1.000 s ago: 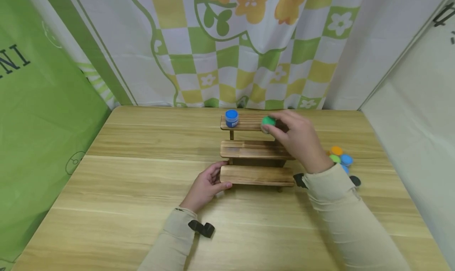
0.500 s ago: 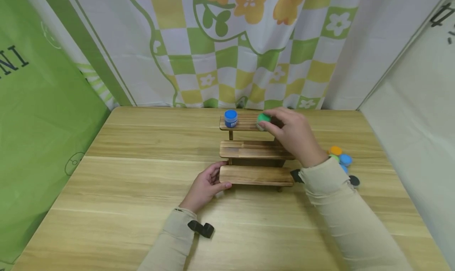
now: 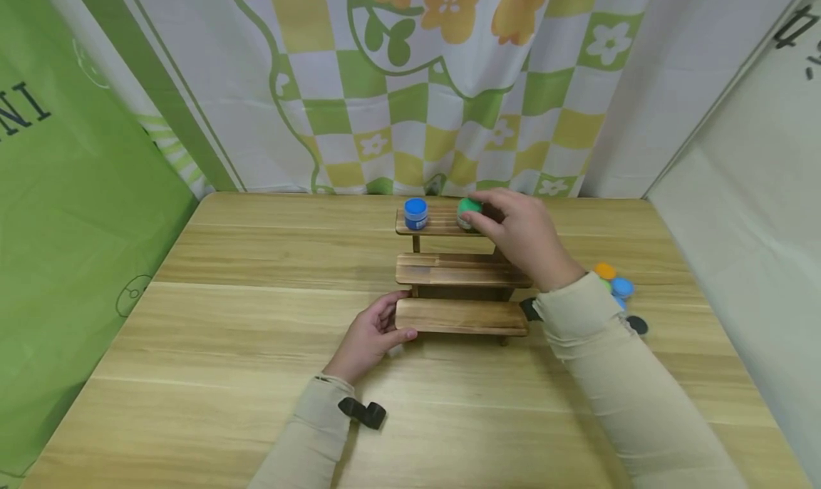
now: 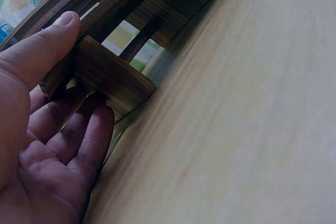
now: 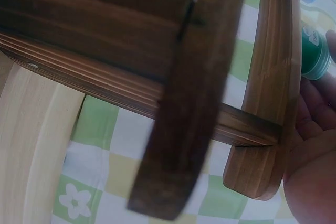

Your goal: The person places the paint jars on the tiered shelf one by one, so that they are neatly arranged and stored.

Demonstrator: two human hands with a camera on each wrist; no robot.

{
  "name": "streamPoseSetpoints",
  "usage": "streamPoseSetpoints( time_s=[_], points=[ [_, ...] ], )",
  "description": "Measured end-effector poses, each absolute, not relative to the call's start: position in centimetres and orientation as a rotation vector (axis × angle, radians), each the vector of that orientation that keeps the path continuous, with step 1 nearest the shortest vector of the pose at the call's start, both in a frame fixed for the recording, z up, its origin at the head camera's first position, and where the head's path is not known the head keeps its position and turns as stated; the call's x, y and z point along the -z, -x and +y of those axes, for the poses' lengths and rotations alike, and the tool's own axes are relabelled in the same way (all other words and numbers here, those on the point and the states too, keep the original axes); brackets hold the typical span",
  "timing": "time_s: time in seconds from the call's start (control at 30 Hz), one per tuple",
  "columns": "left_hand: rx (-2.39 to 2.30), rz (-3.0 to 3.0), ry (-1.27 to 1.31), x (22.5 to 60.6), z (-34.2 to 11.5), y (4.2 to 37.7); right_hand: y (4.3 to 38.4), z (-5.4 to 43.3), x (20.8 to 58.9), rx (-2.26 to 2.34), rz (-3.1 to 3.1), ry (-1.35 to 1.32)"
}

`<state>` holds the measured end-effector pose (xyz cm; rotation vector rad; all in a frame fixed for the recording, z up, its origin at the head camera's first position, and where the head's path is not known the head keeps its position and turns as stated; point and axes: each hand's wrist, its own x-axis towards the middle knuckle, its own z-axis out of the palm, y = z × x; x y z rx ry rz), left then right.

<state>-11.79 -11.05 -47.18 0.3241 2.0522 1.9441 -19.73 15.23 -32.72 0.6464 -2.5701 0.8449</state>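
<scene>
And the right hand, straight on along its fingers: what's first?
Past the green-lidded jar it pinches, the right hand would likely meet the blue jar, near the left end of the top shelf; head-view depth leaves a direct hit uncertain.

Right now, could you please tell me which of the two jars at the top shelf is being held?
The green-lidded jar, pinched by the right hand's fingers; the blue-lidded jar, standing to its left, is untouched.

The wooden table (image 3: 244, 318) before me carries the three-tier stand (image 3: 463, 316) I grip; right of it, small round jars (image 3: 622, 287) cluster.
</scene>
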Motion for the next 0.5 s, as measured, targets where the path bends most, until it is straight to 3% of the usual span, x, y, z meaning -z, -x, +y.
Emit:
streamPoseSetpoints(
  time_s=[0.5],
  points=[
    [-1.948, 2.068, -0.310, 47.42, -10.98, 11.85, 19.54, 15.45, 33.10, -0.971, -2.597, -0.590]
  ],
)
